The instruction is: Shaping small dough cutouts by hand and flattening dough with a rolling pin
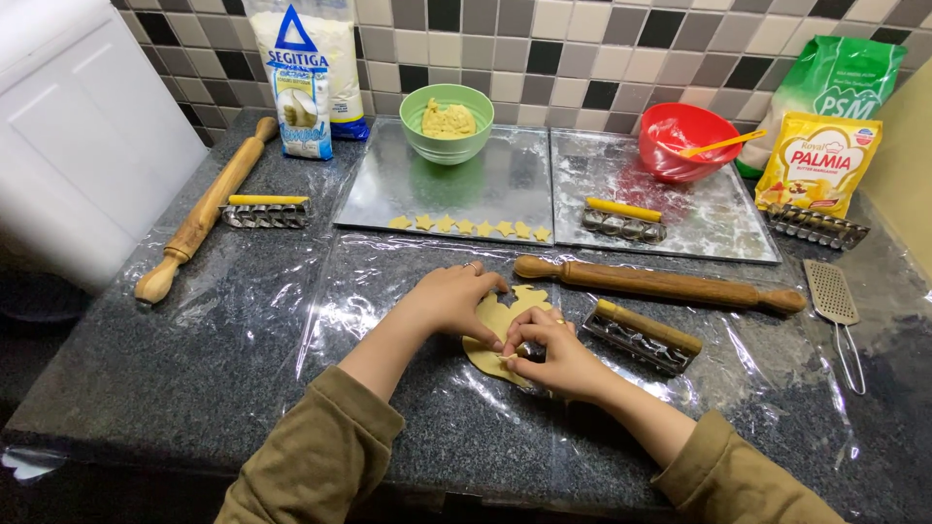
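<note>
Dark speckled stone bench (146,378), covered in the middle by a clear plastic sheet (388,262) with wrinkled, shiny edges. Behind it, two flat metal trays (505,184) side by side against the tiled wall, the left one carrying a green bowl (447,136) of dough and a row of small cut stars (471,226) along its near rim, the right one a red bowl (684,136). Two wooden rolling pins: one (204,209) slanting at far left, one (660,283) lying across just beyond the hands. Ridged metal cutters with yellow handles scattered about, the nearest (643,336) just right of the right hand. At the centre of the sheet, a thin rolled patch of pale yellow dough (495,320), flat, with a star-shaped hole already in it. Left hand (449,299) spread flat, fingers loosely extended and pressing on the dough's far left edge, gripping nothing. Right hand (553,354) curled tight, fingers pinched round a small dark cutter (524,349) pressed at the dough's right side. Likely soft, light, slightly greasy and easily torn or stretched; best lifted from beneath at an edge rather than pinched in the middle. Open room on the sheet to the left and toward the near edge of the bench; right side crowded by cutter and pin.
</note>
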